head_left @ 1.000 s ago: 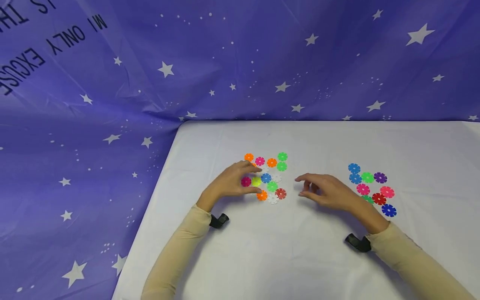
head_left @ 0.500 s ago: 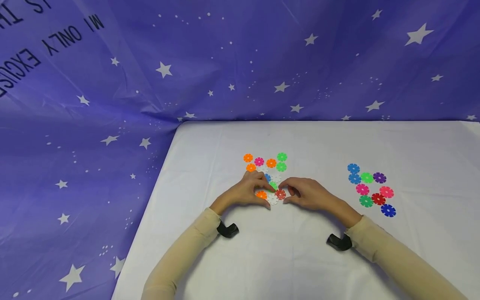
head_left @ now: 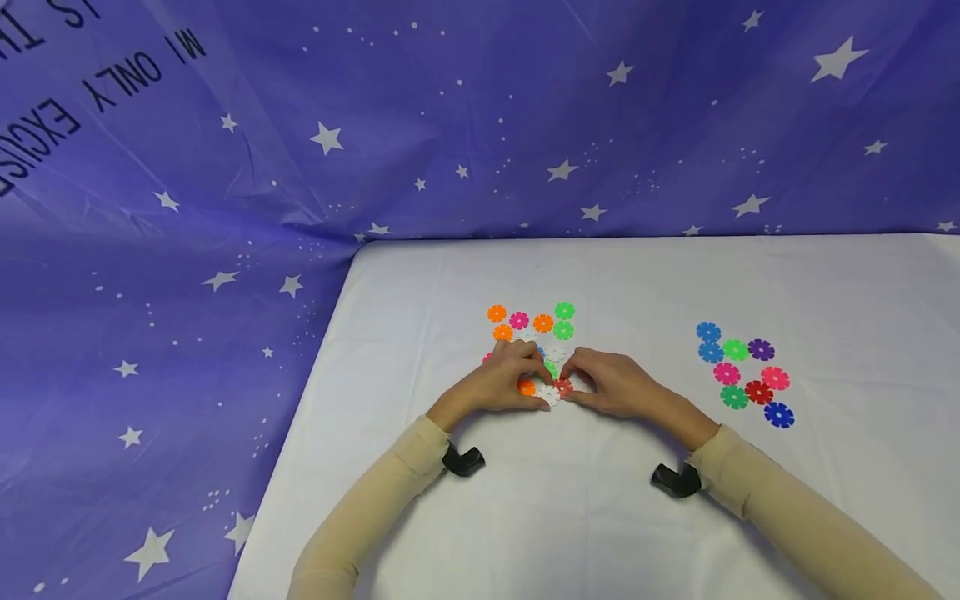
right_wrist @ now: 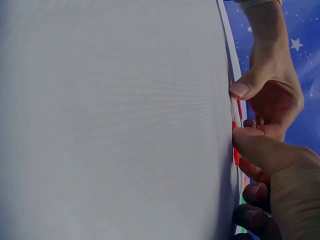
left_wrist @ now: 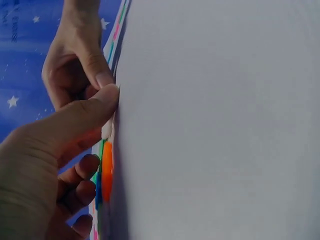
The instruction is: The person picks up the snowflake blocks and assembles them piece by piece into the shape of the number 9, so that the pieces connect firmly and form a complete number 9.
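- Since a second ago my hands have come together at the near edge of the middle cluster.
- Head view: my left hand point(head_left: 501, 385) pinches the white disc point(head_left: 549, 394); my right hand point(head_left: 611, 387) pinches the red disc point(head_left: 563, 387), both on the desk point(head_left: 562, 517).
- Left wrist view: my thumb point(left_wrist: 95, 107) presses the desk; an orange disc point(left_wrist: 107, 164) sits beside it.
- Right wrist view: my thumb tip covers the red disc's edge point(right_wrist: 235, 155).

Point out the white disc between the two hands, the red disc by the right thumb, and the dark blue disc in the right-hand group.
white disc point(head_left: 548, 394): head view, its centre.
red disc point(head_left: 563, 387): head view, its visible face.
dark blue disc point(head_left: 778, 414): head view, its centre.

A flat white snowflake disc point(head_left: 548, 393) and a red one point(head_left: 563, 387) lie touching between both hands' fingertips.
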Motion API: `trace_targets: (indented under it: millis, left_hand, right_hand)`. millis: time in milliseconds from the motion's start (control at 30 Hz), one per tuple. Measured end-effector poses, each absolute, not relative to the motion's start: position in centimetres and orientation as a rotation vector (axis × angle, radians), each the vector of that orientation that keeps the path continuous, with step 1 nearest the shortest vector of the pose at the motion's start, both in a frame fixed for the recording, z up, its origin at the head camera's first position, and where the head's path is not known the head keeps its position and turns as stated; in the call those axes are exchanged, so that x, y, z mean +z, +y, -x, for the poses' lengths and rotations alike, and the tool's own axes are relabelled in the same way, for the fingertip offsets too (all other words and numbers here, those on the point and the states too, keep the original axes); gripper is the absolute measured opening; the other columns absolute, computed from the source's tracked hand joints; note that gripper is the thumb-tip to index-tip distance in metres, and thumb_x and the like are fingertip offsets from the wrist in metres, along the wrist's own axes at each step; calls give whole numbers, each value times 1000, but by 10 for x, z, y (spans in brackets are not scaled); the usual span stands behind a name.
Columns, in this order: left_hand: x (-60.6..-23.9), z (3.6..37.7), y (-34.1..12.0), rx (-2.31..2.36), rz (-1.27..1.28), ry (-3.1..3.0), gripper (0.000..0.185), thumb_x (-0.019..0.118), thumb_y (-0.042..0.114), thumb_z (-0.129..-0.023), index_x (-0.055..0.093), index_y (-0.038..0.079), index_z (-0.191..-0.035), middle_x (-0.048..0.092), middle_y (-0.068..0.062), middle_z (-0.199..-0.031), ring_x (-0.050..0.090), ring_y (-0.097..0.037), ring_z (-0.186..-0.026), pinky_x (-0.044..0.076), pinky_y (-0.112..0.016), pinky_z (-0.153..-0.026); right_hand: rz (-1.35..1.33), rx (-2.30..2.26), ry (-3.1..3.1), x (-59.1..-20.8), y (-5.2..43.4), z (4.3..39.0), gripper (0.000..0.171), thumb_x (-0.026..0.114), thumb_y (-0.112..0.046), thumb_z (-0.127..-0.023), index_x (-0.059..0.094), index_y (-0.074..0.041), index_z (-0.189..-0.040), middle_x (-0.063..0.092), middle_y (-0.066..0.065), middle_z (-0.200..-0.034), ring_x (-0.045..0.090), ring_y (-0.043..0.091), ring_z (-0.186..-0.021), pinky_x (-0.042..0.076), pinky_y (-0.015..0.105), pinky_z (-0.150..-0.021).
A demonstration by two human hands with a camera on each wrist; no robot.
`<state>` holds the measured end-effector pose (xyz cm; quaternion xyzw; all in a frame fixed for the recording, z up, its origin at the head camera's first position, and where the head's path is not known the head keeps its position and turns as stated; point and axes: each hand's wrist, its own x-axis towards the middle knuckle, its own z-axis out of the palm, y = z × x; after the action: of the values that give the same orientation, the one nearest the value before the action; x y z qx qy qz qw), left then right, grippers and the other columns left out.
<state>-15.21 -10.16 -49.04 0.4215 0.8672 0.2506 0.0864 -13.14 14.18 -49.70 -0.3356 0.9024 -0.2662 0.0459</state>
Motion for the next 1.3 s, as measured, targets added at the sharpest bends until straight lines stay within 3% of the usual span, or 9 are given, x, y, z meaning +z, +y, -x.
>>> trace_targets:
  millis: [167, 367, 633, 767, 967, 1300]
  left_hand:
    - [-490, 155, -97, 723, -1244, 2576, 28, 81, 38, -78, 73, 21, -99, 55, 7, -98, 50, -7, -91, 32, -29, -86]
    - [-492, 162, -102, 814, -1176, 2541, 25, 80, 35, -79, 72, 21, -98, 56, 7, -101, 50, -6, -92, 37, -25, -86]
    - [-481, 177, -111, 921, -1112, 2519, 27, 82, 29, -78, 70, 16, -98, 63, 6, -97, 56, -9, -86, 46, -21, -81]
    - [-476, 182, -112, 977, -1094, 2473, 29, 82, 24, -78, 71, 11, -101, 69, 4, -92, 62, -11, -83, 49, -20, -80]
    - [-470, 189, -106, 1086, -1068, 2395, 27, 79, 14, -79, 71, 6, -104, 71, -1, -93, 65, -18, -80, 54, -28, -79]
    - [-459, 199, -99, 1265, -1138, 2479, 31, 77, 11, -80, 72, 4, -110, 73, -6, -104, 65, -24, -82, 55, -38, -81]
  right_hand:
    - [1021, -835, 2755, -498, 140, 134, 25, 80, -32, -81, 64, -20, -97, 56, -8, -93, 49, 4, -72, 44, 24, -66]
    - [1088, -808, 2767, -498, 139, 138, 34, 78, -34, -83, 67, -17, -110, 54, -5, -101, 46, 4, -68, 42, 22, -62]
    - [995, -821, 2755, -497, 142, 141, 32, 80, -34, -82, 61, -17, -102, 55, -7, -97, 53, 5, -77, 48, 26, -70]
    - [914, -876, 2715, -495, 144, 143, 34, 80, -29, -82, 57, -17, -104, 57, -9, -87, 52, 6, -75, 47, 25, -69]
    - [818, -1173, 2673, -488, 157, 146, 30, 79, -14, -83, 58, -16, -105, 57, -8, -75, 47, 9, -64, 42, 23, -59]
    - [872, -1531, 2714, -483, 158, 156, 32, 74, -1, -84, 63, -12, -112, 63, 0, -84, 42, 8, -57, 36, 21, -52]
